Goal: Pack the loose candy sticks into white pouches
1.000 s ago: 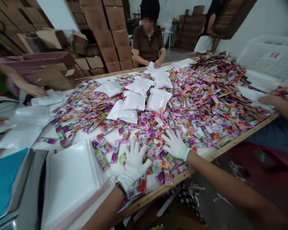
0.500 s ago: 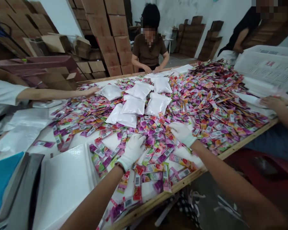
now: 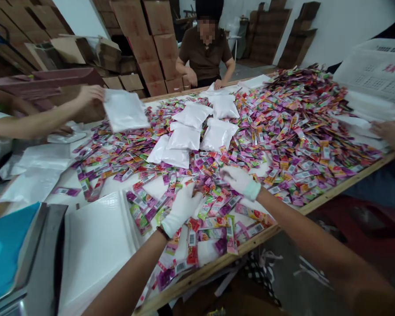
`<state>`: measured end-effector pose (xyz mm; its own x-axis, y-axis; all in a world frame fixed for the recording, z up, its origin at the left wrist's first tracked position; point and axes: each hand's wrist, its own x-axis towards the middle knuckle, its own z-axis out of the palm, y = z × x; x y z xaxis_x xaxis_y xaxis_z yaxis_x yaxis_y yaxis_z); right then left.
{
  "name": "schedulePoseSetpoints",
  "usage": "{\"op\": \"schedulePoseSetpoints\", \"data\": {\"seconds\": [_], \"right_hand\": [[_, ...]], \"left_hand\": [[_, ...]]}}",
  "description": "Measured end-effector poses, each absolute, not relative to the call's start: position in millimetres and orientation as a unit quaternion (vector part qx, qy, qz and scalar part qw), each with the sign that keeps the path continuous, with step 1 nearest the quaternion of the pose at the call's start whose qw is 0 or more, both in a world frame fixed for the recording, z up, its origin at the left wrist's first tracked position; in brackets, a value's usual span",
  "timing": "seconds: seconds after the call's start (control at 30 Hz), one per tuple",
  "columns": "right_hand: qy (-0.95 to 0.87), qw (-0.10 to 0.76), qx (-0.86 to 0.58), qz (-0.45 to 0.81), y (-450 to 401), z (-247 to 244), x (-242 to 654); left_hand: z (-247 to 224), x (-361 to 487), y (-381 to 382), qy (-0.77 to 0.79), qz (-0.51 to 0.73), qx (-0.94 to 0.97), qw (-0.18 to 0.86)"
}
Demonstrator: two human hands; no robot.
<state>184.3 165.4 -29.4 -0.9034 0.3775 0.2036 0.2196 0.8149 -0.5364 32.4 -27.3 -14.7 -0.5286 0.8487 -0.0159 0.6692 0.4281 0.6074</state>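
Both my hands wear white gloves and rest among colourful printed sachets (image 3: 217, 204) spread over the table. My left hand (image 3: 183, 206) is at the near middle, its fingers bent over the sachets; whether it grips one is unclear. To its right, my right hand (image 3: 240, 181) touches the sachets with its fingertips pointing left, and what lies under them is hidden. Just beyond my hands sits a group of filled white bags (image 3: 184, 137). A stack of flat white bags (image 3: 95, 237) is beside my left forearm.
A blue-topped machine (image 3: 9, 250) stands at the near left. One person's hand holds a white bag (image 3: 125, 109) at the left. Another person (image 3: 206, 52) is across the table. A white crate (image 3: 375, 79) is at the right, above a wooden table edge (image 3: 335, 191).
The person at the left has lifted a white bag off the pile and moved it left. My hands have shifted slightly closer together. The person across has drawn one hand back.
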Motion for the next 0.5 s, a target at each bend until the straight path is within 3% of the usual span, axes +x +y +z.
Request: {"op": "schedulePoseSetpoints", "data": {"seconds": [0.13,0.23,0.33,0.5], "right_hand": [[-0.987,-0.019,0.003,0.158,120,-33,204],[-0.994,-0.068,-0.008,0.087,100,-45,203],[-0.992,-0.018,-0.047,0.112,104,-48,205],[-0.926,0.214,-0.13,0.284,138,-35,223]], "left_hand": [[-33,61,-11,0.835,0.183,0.483,0.19],[-44,67,-2,0.839,0.165,0.479,0.2],[-34,54,-9,0.836,0.203,0.473,0.189],[17,12,-54,0.795,0.448,0.36,0.19]]}}
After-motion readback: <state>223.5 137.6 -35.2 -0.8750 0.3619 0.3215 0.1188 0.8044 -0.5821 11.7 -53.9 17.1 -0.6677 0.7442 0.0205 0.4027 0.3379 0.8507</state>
